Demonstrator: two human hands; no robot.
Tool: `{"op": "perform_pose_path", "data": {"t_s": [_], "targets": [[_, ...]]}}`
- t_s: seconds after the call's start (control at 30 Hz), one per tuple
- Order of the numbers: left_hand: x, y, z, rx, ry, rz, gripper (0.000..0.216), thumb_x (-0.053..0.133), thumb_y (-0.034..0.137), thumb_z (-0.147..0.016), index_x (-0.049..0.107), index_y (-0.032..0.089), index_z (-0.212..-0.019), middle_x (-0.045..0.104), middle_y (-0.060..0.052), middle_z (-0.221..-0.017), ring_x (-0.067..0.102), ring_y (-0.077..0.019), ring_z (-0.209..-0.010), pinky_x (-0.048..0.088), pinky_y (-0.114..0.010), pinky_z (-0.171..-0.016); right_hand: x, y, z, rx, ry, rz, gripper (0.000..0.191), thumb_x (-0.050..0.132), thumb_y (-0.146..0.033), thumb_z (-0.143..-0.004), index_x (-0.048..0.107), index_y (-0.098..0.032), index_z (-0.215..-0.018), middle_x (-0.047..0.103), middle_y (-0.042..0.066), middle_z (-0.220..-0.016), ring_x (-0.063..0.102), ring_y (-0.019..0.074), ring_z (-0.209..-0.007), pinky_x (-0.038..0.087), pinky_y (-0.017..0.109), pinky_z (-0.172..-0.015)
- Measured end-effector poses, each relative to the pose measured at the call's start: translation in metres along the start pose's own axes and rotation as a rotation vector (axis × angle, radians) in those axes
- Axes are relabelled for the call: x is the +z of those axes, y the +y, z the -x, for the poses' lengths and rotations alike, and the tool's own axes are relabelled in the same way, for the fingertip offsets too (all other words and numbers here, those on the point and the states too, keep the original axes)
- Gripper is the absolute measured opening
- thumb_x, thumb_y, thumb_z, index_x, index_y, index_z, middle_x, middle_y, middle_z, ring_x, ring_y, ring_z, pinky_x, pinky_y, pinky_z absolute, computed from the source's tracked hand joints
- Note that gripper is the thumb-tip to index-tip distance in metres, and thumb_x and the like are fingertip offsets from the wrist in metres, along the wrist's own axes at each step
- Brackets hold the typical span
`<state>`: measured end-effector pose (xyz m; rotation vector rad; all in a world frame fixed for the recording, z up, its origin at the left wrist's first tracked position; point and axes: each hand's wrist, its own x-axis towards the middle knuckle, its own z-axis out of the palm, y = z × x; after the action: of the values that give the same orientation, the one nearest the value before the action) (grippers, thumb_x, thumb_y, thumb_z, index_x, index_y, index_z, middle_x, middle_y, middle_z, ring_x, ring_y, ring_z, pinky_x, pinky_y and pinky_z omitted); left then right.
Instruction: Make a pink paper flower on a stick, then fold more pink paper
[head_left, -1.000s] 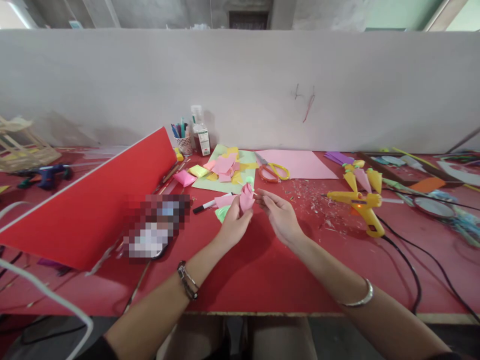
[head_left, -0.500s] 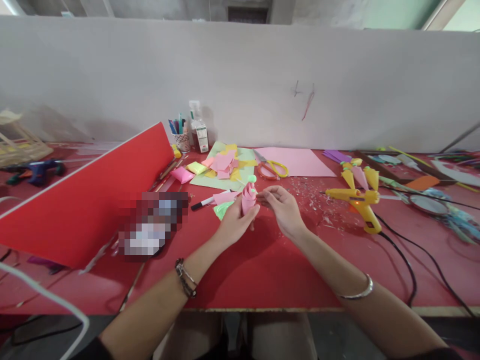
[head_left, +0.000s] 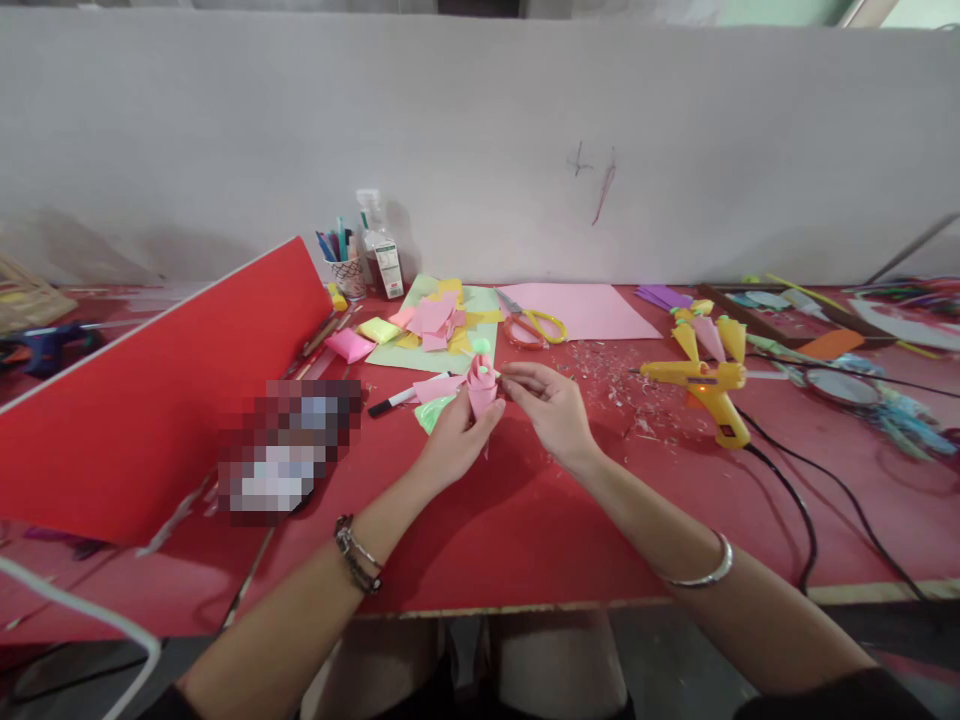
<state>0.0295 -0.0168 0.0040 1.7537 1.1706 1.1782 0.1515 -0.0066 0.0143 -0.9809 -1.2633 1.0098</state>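
Observation:
My left hand (head_left: 454, 435) is wrapped round a small pink rolled-paper figure (head_left: 482, 387), held upright above the red table. Light green dots sit on its top and front. Close against its right side is my right hand (head_left: 551, 405), thumb and fingertips pinched together. Whether anything lies in that pinch is too small to tell. Just left of the figure lie a green piece (head_left: 430, 412), a pink paper strip (head_left: 439, 388) and a black-capped marker (head_left: 391, 402). Behind it are scissors (head_left: 541, 328) with orange and yellow handles.
A yellow glue gun (head_left: 709, 385) with a black cable stands to the right, near yellow and pink paper cones (head_left: 705, 338). Paper scraps (head_left: 439, 320) lie behind my hands. On the left are a leaning red board (head_left: 172, 400) and a blurred-out dark object (head_left: 292, 450).
The view has shifted, so the table things sit a little further left and higher. The pink figure is turned slightly in my left hand, its green dot facing me more. My right hand stays beside it.

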Motion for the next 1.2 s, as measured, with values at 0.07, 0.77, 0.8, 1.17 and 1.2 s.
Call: {"op": "perform_pose_path", "data": {"t_s": [0.07,0.77,0.8,1.17,1.2], "targets": [[-0.0012,0.0000,0.0011,-0.007,0.005,-0.030,0.020,0.045,0.034,-0.074,0.053,0.016,-0.077,0.059,-0.001,-0.073,0.053,-0.0146,-0.068,0.041,-0.025,-0.064,-0.0010,-0.0014,-0.0005,-0.020,0.013,-0.003,0.011,0.060,-0.023,-0.064,0.062,-0.019,-0.075,0.068,0.000,-0.072,0.064,0.0129,-0.071,0.051,0.028,-0.069],[-0.0060,0.0037,0.0010,-0.001,0.132,-0.244,0.009,0.043,0.018,-0.074,0.044,0.018,-0.083,0.051,0.002,-0.067,0.046,-0.0119,-0.058,0.035,-0.022,-0.053,-0.0025,-0.0073,0.0006,-0.090,0.061,0.015,0.003,0.057,-0.018,-0.067,0.059,-0.018,-0.069,0.064,-0.002,-0.063,0.061,0.0097,-0.062,0.050,0.023,-0.060],[-0.0059,0.0041,0.0011,0.000,0.128,-0.243,0.010,0.042,0.018,-0.074,0.044,0.018,-0.083,0.051,0.002,-0.067,0.046,-0.0119,-0.058,0.035,-0.022,-0.053,-0.0023,-0.0074,0.0005,-0.096,0.070,0.008,0.003,0.057,-0.017,-0.066,0.058,-0.018,-0.069,0.064,-0.002,-0.064,0.061,0.0096,-0.062,0.049,0.022,-0.060],[-0.0058,0.0044,0.0003,-0.021,0.146,-0.202,0.012,0.044,0.023,-0.075,0.041,0.018,-0.084,0.049,0.002,-0.067,0.045,-0.0111,-0.056,0.034,-0.022,-0.052,-0.0033,-0.0040,-0.0020,0.005,0.123,-0.027,0.013,0.061,-0.018,-0.063,0.066,-0.021,-0.075,0.068,-0.002,-0.071,0.063,0.0110,-0.067,0.051,0.027,-0.070],[-0.0058,0.0050,0.0005,-0.025,0.135,-0.194,0.012,0.044,0.024,-0.075,0.040,0.018,-0.084,0.048,0.003,-0.066,0.045,-0.0110,-0.056,0.034,-0.022,-0.052,-0.0034,-0.0038,-0.0019,0.010,0.120,-0.035,0.013,0.061,-0.018,-0.063,0.066,-0.021,-0.074,0.068,-0.002,-0.070,0.063,0.0111,-0.066,0.051,0.028,-0.069]]}}
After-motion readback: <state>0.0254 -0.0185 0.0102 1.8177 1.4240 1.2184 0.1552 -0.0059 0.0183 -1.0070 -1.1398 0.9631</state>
